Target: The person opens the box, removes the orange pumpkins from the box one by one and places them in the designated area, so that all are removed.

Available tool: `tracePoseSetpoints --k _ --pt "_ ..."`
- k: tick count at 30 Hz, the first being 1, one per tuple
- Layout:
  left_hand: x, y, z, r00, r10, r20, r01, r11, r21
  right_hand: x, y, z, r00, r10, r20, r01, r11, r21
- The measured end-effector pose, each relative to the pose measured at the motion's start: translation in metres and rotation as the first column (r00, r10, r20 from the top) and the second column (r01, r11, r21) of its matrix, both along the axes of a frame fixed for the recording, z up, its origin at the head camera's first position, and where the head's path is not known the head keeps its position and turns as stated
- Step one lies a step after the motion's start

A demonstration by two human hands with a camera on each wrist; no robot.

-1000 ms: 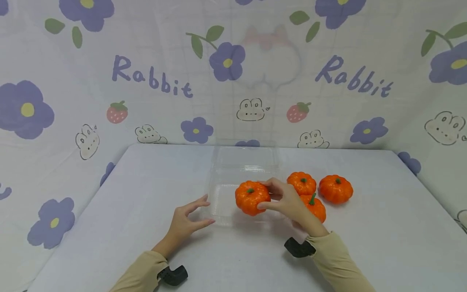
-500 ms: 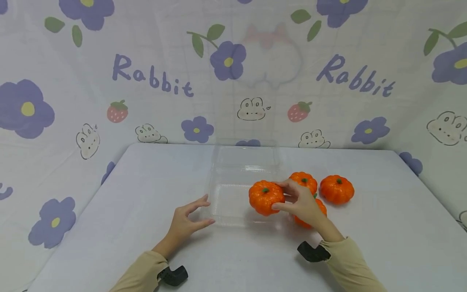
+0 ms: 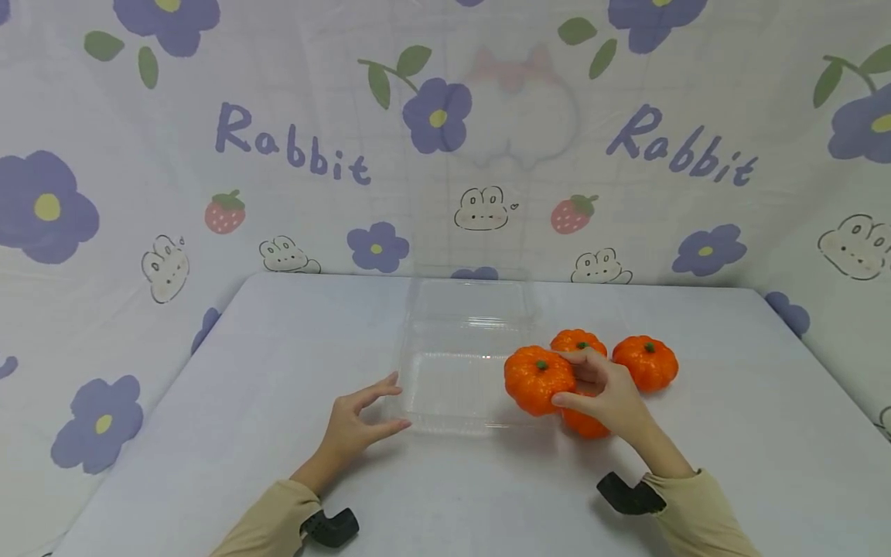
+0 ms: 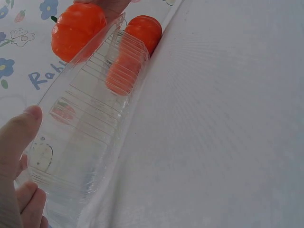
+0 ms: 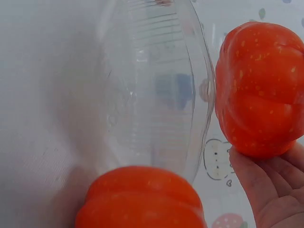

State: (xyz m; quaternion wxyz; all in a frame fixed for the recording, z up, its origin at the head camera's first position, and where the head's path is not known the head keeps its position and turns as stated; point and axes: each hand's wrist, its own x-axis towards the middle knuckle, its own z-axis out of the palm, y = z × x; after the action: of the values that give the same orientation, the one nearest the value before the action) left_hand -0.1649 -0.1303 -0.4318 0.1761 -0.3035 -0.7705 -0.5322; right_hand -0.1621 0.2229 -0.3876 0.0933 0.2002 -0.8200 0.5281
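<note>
My right hand [image 3: 576, 382] grips an orange pumpkin [image 3: 538, 379] [image 5: 261, 90] with a green stem, held at the right edge of a clear plastic clamshell box [image 3: 452, 387] [image 4: 90, 142]. My left hand [image 3: 381, 405] rests open at the box's front left corner, its thumb [image 4: 19, 135] beside the rim. A second pumpkin [image 3: 583, 424] [image 5: 142, 199] lies under my right hand, partly hidden. Two more pumpkins [image 3: 575, 340] [image 3: 645, 362] sit on the table behind it.
The box's open lid [image 3: 473, 303] lies flat behind the tray. The white table [image 3: 278, 348] has bare room on the left and along the front. A printed cloth backdrop [image 3: 292, 147] closes off the far side.
My right hand has carried the pumpkin rightward, from over the box's middle to its right edge. The left hand has stayed in place.
</note>
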Motion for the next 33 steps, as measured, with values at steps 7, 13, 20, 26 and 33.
tracePoseSetpoints --k 7,13,20,26,33 --pt "-0.001 0.000 -0.001 1.000 -0.001 0.005 0.001 1.000 0.001 0.007 0.016 0.001 0.998 -0.041 -0.051 0.042 0.999 0.026" --pt "-0.001 0.001 0.000 1.000 -0.002 -0.029 0.002 1.000 -0.004 0.012 0.034 0.005 0.998 -0.046 -0.046 0.045 0.999 -0.015" --pt "0.000 0.000 0.001 1.000 0.012 -0.002 -0.012 1.000 -0.010 0.020 0.053 0.005 0.997 -0.067 -0.037 0.066 0.997 -0.033" --pt "0.000 0.000 0.001 1.000 0.008 0.004 -0.008 1.000 -0.006 0.021 0.075 0.009 0.999 -0.041 -0.021 0.041 0.999 -0.011" --pt "0.000 0.000 0.002 1.000 -0.005 0.005 0.005 1.000 0.003 0.021 0.099 0.011 0.997 -0.002 0.077 0.000 1.000 0.030"
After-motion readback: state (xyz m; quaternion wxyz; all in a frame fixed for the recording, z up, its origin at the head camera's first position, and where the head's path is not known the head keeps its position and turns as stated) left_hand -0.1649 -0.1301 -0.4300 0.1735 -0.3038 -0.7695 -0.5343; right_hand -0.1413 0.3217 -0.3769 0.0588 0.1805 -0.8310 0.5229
